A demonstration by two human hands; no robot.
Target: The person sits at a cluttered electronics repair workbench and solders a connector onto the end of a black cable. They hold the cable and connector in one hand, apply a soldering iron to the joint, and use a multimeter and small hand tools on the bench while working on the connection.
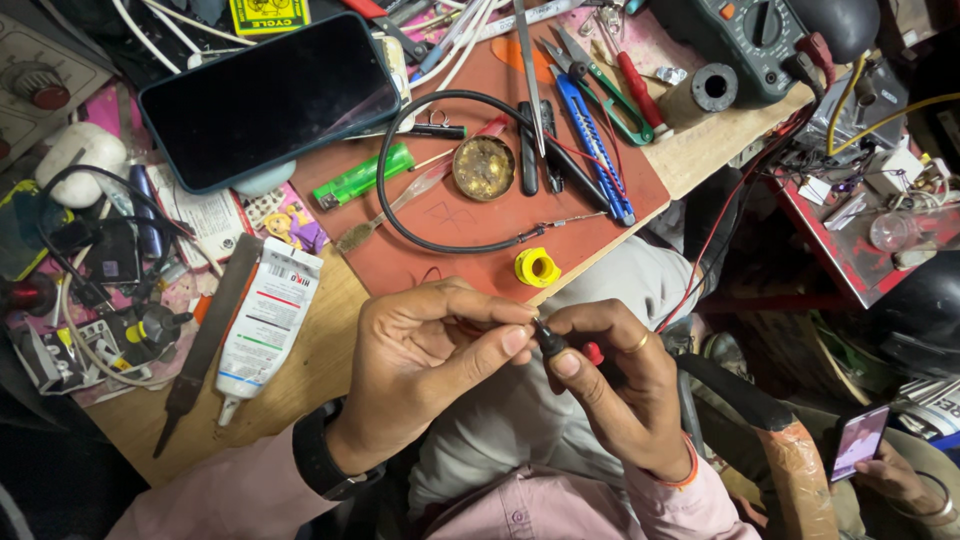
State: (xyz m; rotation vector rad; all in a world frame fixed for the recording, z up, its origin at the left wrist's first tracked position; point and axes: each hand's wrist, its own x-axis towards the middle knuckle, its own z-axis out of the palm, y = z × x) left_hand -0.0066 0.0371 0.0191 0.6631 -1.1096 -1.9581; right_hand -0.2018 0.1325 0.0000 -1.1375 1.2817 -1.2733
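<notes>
Watching from beside the tabletop [320, 370]: both hands are bunched up right over the person's lap, just off the front edge. The right hand [610, 385] is closed around a small black-and-red tool [565, 347], its long axis running roughly left-right with the tip aimed at the left hand. The left hand [435, 345] has thumb and fingers pinched shut on something tiny where the tip meets them; can't tell what, it's hidden. So both are touching at that one spot, neither nearer than the other.

Just beyond on the red mat [600, 205] sits a little yellow ring [538, 267], then a looped black cable [400, 215], a round brass tin [484, 168], a green lighter [360, 177] and a blue box cutter [592, 140]. A white tube [265, 325] lies off to the left, and a dark phone [265, 95] at the back.
</notes>
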